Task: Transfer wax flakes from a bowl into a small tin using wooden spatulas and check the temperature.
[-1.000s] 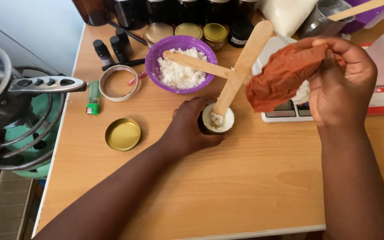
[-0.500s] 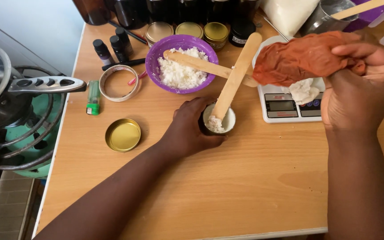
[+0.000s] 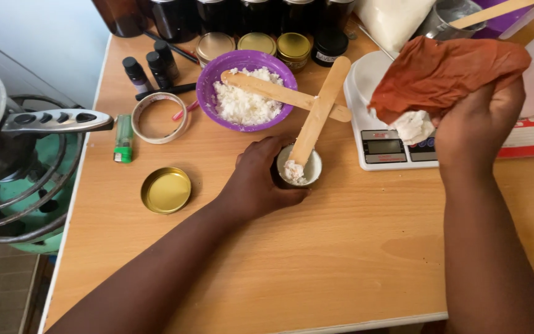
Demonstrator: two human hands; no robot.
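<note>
My left hand (image 3: 259, 176) wraps around a small dark jar (image 3: 298, 169) on the wooden table (image 3: 316, 247). A flat wooden stick (image 3: 317, 114) stands tilted in the jar, with white crumbly paste at its lower end. My right hand (image 3: 480, 127) is raised over a white kitchen scale (image 3: 378, 145) and grips a rust-orange cloth (image 3: 449, 74); a white lump (image 3: 412, 127) shows under the cloth. Behind the jar a purple bowl (image 3: 208, 83) holds white crumbly paste and a second wooden stick (image 3: 279, 93).
A gold lid (image 3: 165, 190) lies left of the jar, with a tape ring (image 3: 159, 116), a green lighter (image 3: 122, 138) and small dark bottles (image 3: 146, 69) beyond. Gold-lidded tins (image 3: 258, 43) and dark jars line the back. A pot handle (image 3: 57, 120) juts from a green stove (image 3: 26, 204) at left.
My right hand has carried the orange cloth from near the stick to the right and up, over the scale. The left hand stays on the jar.
</note>
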